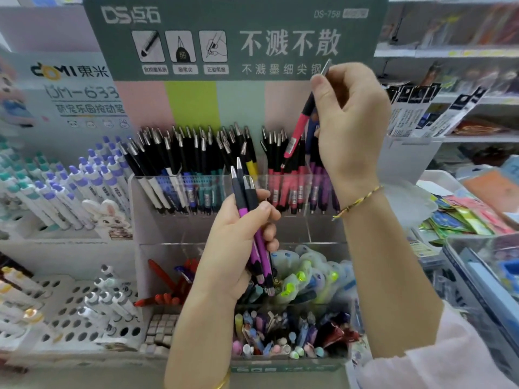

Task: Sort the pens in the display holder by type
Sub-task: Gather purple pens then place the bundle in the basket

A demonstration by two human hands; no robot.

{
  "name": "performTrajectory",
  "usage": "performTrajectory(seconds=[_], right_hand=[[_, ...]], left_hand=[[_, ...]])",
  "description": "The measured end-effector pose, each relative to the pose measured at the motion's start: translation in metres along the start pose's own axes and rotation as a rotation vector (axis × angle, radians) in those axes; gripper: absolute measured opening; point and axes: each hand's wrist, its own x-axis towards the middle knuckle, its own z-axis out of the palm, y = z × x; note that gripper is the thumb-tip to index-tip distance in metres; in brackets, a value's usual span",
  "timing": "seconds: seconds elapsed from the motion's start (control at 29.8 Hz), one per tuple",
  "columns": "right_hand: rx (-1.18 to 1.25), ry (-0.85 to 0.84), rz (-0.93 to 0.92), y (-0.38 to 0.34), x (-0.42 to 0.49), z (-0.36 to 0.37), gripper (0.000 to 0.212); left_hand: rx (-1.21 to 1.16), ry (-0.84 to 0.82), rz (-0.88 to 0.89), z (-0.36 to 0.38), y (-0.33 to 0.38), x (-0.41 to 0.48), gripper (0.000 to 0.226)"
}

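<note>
A clear acrylic display holder (140,197) stands on the shelf, its compartments packed with black-gripped pens with white, blue, teal, yellow, pink and purple barrels. My left hand (238,242) grips a bundle of purple pens (259,248), their metal tips pointing up in front of the holder. My right hand (348,122) is raised above the pink compartment and pinches a pink pen (296,133) near its tip, the barrel hanging down toward the pink pens (283,189). A dark blue pen sits partly hidden behind those fingers.
A rack of white pens with purple and teal grips (56,186) fills the left. Below the holder are bins with red pens (165,279), plush-topped items (309,273) and small erasers (280,332). A perforated white tray (73,318) holds a few pens. Shelves of packaged goods (463,214) lie right.
</note>
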Motion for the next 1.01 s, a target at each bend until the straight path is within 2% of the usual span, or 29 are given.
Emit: performTrajectory(seconds=[0.2,0.34,0.44,0.5,0.57,0.64,0.7,0.77,0.81,0.94,1.01], right_hand=[[-0.201,-0.292,0.017,0.017,-0.016,0.013,0.018],[-0.466,-0.382,-0.044,0.012,-0.023,0.012,0.026],[-0.636,-0.462,-0.086,0.010,-0.025,0.010,0.030],[-0.565,-0.459,-0.091,0.012,-0.026,0.010,0.032],[-0.409,-0.368,-0.054,0.014,-0.025,0.010,0.034],[-0.286,-0.262,-0.041,0.014,-0.025,0.006,0.026],[-0.187,-0.228,-0.038,0.012,-0.026,-0.001,0.015],[-0.101,-0.288,0.003,0.009,-0.028,-0.008,0.004],[-0.067,-0.343,0.044,0.007,-0.030,-0.012,0.005],[0.002,-0.602,0.221,0.000,-0.037,-0.026,0.031],[0.042,-0.737,0.282,0.000,-0.040,-0.029,0.031]], left_hand=[[-0.035,0.018,-0.023,0.001,-0.001,0.000,0.012],[-0.029,0.010,-0.048,0.000,-0.003,0.000,0.005],[-0.051,-0.006,-0.044,-0.001,-0.004,0.000,0.009],[-0.059,-0.025,-0.042,0.000,-0.004,0.001,0.011],[-0.050,-0.053,-0.040,0.001,-0.004,0.000,0.013],[-0.045,-0.080,-0.029,0.002,-0.004,0.000,0.014],[-0.050,-0.105,-0.019,0.003,-0.003,0.000,0.021],[-0.067,-0.126,-0.014,0.004,-0.003,0.001,0.030],[-0.075,-0.133,-0.014,0.004,-0.004,0.001,0.035],[-0.136,-0.142,-0.016,0.003,-0.008,0.003,0.038],[-0.139,-0.153,-0.013,0.004,-0.008,0.003,0.035]])
